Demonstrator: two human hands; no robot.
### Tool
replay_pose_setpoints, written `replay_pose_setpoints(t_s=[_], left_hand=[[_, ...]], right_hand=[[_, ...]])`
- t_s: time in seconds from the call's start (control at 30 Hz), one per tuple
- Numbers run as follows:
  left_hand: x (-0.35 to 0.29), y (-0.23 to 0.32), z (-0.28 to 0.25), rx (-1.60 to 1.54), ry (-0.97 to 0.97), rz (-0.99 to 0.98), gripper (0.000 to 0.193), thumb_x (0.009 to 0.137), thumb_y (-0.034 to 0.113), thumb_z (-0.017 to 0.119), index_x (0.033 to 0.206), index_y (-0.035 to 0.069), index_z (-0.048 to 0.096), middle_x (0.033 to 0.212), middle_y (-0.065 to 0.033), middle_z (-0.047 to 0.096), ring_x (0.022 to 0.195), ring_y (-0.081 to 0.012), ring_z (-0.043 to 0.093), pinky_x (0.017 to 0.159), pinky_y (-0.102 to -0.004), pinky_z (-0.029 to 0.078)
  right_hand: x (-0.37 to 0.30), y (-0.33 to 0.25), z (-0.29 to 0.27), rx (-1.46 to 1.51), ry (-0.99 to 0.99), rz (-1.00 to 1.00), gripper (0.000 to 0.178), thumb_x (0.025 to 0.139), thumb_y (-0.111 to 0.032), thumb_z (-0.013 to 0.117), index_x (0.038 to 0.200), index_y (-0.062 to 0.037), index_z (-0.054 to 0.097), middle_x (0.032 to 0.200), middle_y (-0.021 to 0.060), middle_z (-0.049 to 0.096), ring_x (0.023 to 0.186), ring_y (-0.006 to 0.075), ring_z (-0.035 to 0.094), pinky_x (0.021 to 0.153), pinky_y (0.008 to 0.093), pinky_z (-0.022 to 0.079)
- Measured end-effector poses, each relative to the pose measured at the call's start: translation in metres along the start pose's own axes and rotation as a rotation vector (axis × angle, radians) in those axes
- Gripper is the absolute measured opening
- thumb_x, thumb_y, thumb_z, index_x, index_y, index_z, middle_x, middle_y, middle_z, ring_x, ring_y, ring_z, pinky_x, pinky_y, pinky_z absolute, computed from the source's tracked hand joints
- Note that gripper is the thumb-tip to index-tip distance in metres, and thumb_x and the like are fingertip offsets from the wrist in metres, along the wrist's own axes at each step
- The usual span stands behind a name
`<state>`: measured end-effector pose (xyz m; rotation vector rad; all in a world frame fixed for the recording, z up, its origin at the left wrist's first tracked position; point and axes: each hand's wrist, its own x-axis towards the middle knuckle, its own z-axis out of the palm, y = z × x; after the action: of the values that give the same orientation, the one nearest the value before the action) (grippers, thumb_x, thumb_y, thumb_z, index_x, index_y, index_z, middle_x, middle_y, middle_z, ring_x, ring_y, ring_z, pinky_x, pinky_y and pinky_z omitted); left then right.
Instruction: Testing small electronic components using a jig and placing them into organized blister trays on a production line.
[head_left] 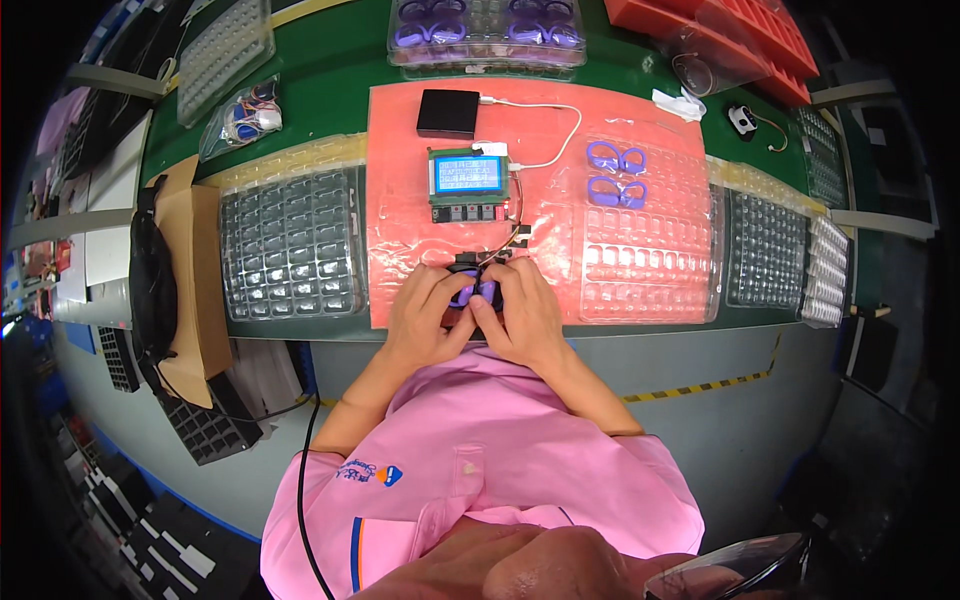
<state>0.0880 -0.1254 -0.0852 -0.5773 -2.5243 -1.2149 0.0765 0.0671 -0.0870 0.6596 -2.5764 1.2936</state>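
Note:
Close to the near edge of the pink mat, my left hand (428, 316) and my right hand (523, 312) meet with fingers bent and thumbs pressed inward. Between them are two purple ear-hook earphones (487, 290), one under each hand's fingers, seated in or against a small black fixture (483, 259). My fingers cover much of both. Thin wires run from the fixture up to a green circuit board with a lit blue screen (469, 174). A white cable joins that board to a black box (448, 113).
Right of my hands, a clear blister tray (650, 260) holds purple ear-hook earphones (617, 190) in its far rows. Other clear trays (290, 245) flank the mat. Stacked trays of earphones (487, 55) stand at the back, red racks (725, 35) far right. A cardboard box (205, 290) is at left.

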Motion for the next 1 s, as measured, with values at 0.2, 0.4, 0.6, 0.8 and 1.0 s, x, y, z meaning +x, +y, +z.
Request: replay_pose_setpoints(t_s=[0.2,0.4,0.6,0.8,1.0], left_hand=[[-0.005,-0.002,0.004,-0.140,0.043,-0.023,0.036,0.086,-0.002,0.078,0.121,0.000,0.068,0.102,-0.0156,0.066,0.087,-0.0304,0.062,0.075,-0.0399,0.051],[0.008,0.014,-0.014,-0.124,0.030,-0.146,0.033,0.090,-0.005,0.076,0.123,-0.002,0.069,0.109,-0.0142,0.068,0.091,-0.0261,0.064,0.076,-0.0361,0.052],[0.045,0.037,0.001,-0.078,0.041,-0.269,0.030,0.092,-0.006,0.074,0.121,-0.002,0.070,0.110,-0.0135,0.068,0.093,-0.0248,0.065,0.078,-0.0358,0.053],[0.083,0.048,0.041,-0.086,-0.068,-0.094,0.030,0.091,-0.004,0.074,0.121,0.001,0.072,0.109,-0.0129,0.067,0.094,-0.0300,0.065,0.081,-0.0382,0.054],[0.111,0.052,0.075,-0.049,-0.151,0.002,0.032,0.090,-0.001,0.075,0.122,0.004,0.073,0.111,-0.0125,0.067,0.098,-0.0342,0.065,0.084,-0.0437,0.054]], right_hand=[[-0.007,0.001,-0.008,0.226,0.017,0.141,0.025,0.094,-0.008,0.078,0.115,-0.0008,0.065,0.101,0.0156,0.063,0.083,0.0293,0.062,0.071,0.0387,0.051],[0.002,0.000,-0.039,0.278,0.095,0.044,0.029,0.093,-0.003,0.081,0.118,-0.0007,0.068,0.107,0.0146,0.068,0.085,0.0244,0.065,0.074,0.0351,0.053],[0.006,0.054,-0.118,-0.212,0.298,0.089,0.026,0.091,-0.002,0.082,0.115,-0.0018,0.074,0.107,0.0117,0.071,0.092,0.0280,0.067,0.081,0.0370,0.056],[0.005,0.087,-0.141,-0.265,0.241,0.048,0.023,0.086,0.001,0.078,0.109,-0.0014,0.077,0.109,0.0123,0.070,0.096,0.0293,0.067,0.083,0.0380,0.056],[0.003,0.090,-0.144,-0.094,0.185,0.162,0.027,0.079,0.002,0.071,0.105,-0.0002,0.078,0.109,0.0127,0.068,0.099,0.0298,0.067,0.085,0.0388,0.056]])
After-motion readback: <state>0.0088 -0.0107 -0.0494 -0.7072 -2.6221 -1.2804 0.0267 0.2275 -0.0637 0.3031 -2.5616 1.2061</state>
